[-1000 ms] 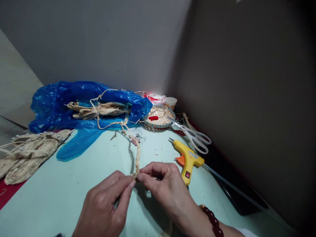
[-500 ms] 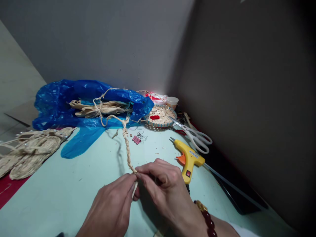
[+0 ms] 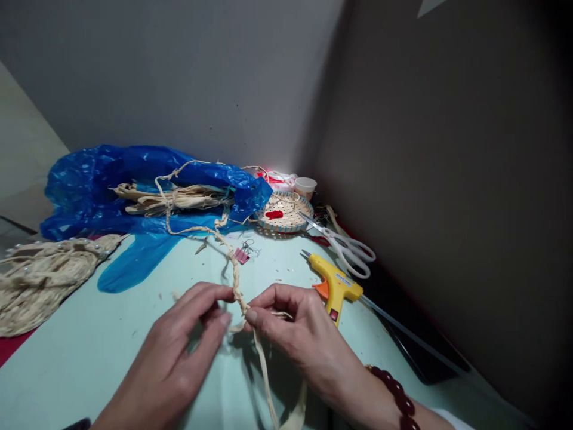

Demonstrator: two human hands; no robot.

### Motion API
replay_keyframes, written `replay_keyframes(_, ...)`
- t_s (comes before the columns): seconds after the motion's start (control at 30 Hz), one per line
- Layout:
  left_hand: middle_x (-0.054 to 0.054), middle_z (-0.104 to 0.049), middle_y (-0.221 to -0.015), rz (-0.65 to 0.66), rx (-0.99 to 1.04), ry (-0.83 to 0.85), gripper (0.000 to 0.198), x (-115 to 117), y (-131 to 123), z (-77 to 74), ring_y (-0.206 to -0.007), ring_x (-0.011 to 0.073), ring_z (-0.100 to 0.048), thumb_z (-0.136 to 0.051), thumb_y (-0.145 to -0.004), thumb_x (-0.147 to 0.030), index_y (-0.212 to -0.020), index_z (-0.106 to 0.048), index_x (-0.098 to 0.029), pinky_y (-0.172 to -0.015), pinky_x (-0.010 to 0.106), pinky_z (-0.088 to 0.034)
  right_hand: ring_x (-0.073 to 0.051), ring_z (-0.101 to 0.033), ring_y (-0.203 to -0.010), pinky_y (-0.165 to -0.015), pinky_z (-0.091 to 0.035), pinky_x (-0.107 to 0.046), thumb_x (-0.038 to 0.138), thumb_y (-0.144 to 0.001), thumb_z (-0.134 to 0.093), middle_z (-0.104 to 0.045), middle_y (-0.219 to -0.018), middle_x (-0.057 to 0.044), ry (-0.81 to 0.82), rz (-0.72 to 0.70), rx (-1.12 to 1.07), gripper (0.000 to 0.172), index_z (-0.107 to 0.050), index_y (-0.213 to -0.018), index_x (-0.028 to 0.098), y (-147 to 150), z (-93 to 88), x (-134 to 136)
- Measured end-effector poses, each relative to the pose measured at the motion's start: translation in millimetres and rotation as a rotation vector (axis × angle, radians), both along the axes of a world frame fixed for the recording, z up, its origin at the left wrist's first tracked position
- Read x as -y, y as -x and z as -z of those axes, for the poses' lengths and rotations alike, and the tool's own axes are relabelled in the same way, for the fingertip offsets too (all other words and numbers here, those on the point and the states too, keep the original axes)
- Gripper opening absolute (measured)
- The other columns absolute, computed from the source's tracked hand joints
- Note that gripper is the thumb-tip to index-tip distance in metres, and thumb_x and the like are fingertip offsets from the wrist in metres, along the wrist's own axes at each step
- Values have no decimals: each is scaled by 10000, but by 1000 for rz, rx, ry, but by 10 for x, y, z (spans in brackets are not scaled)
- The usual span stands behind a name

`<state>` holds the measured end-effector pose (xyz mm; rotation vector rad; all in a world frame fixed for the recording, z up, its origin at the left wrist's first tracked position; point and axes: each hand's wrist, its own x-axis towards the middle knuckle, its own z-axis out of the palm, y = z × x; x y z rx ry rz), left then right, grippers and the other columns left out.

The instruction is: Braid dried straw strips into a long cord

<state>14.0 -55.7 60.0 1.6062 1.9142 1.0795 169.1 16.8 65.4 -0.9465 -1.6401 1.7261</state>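
A braid of pale dried plant fibre point(image 3: 236, 272) runs from the blue bag down to my hands. My right hand point(image 3: 295, 316) pinches its lower end between thumb and index finger. Loose strands point(image 3: 264, 370) hang below the pinch towards the table's near edge, and a short strand sticks out between the hands. On the other side, my left hand point(image 3: 188, 340) is open, thumb and index apart, with the index fingertip at the braid's left edge. Its lower fingers are partly hidden.
Behind lies a blue plastic bag point(image 3: 102, 185) with a fibre bundle point(image 3: 179, 200). Woven slippers point(image 3: 54, 275) lie at left. At right are a yellow glue gun point(image 3: 335, 283), white-handled scissors point(image 3: 349, 248), a round woven tray point(image 3: 290, 224), a paper cup point(image 3: 305, 187) and a pink binder clip point(image 3: 242, 256).
My left hand has let go of the strand and moved left, its fingers spreading. My right hand keeps its pinch on the braid, and loose strands now show below it. The view has shifted slightly.
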Motion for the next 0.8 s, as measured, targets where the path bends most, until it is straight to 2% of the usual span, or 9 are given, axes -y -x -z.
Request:
replay_keyframes(0.1, 4, -716, -937, 149, 47, 75, 217, -30, 23, 24, -840, 189, -649, -515, -881, -407, -934, -681, -278, -730, 234, -537, -102, -533, -664, -602, -410, -183, 214, -829, -629, -640, -699, -7, 11, -5, 3, 137, -673, -737, 122, 8, 3, 29)
replay_keyframes(0.2, 9, -714, -841, 202, -60, 57, 229, -22, 50, 31, -807, 203, -630, -493, -895, -371, -823, -689, -276, -749, 270, -515, -114, -570, -677, -607, -429, -186, 198, -831, -622, -661, -702, -18, 7, -1, 18, 133, -678, -740, 119, 15, 34, 45)
replay_keyframes(0.27, 8, -688, -749, 241, -126, 33, 252, -17, 65, 10, -765, 209, -605, -488, -895, -351, -743, -672, -270, -699, 279, -491, -126, -606, -707, -639, -451, -193, 197, -836, -613, -681, -727, -27, -21, -2, -4, 134, -682, -750, 121, 15, 59, 52)
replay_keyframes(0.37, 7, -687, -790, 279, -16, 73, 251, -35, 60, -24, -782, 198, -592, -492, -893, -359, -760, -686, -271, -710, 268, -487, -146, -639, -762, -688, -471, -210, 212, -845, -602, -705, -781, -42, -69, 11, -19, 142, -700, -784, 129, 14, 99, 65)
replay_keyframes(0.47, 3, -682, -791, 202, 265, 159, 219, -66, 18, 4, -780, 176, -600, -534, -868, -367, -814, -718, -261, -771, 253, -492, -152, -642, -754, -696, -474, -224, 213, -863, -578, -706, -761, -36, -93, 0, -5, 165, -722, -827, 140, 16, 138, 72)
replay_keyframes(0.53, -14, -623, -668, 142, 434, 231, 214, -72, -14, 56, -629, 147, -561, -552, -858, -375, -846, -717, -239, -646, 234, -482, -147, -638, -747, -702, -470, -224, 203, -879, -559, -699, -734, -26, -112, -18, -3, 183, -729, -843, 147, 16, 159, 68)
replay_keyframes(0.6, -31, -566, -625, 93, 545, 286, 222, -65, -37, 109, -527, 118, -473, -569, -848, -397, -890, -701, -224, -504, 213, -404, -141, -632, -749, -700, -462, -218, 194, -891, -546, -695, -736, -18, -150, -24, 7, 193, -733, -860, 158, 10, 173, 60)
replay_keyframes(0.67, -26, -573, -687, 56, 569, 283, 217, -59, -51, 142, -568, 116, -467, -591, -837, -405, -902, -683, -220, -498, 204, -371, -141, -630, -769, -706, -457, -219, 185, -905, -525, -699, -774, -17, -206, -35, 44, 207, -732, -896, 174, -3, 182, 53)
replay_keyframes(0.8, -30, -554, -709, 53, 514, 242, 181, -90, -79, 156, -692, 139, -495, -581, -855, -384, -851, -638, -213, -619, 216, -407, -167, -619, -833, -771, -447, -272, 143, -925, -464, -697, -845, -25, -418, -55, 174, 250, -700, -968, 215, -31, 192, 55)
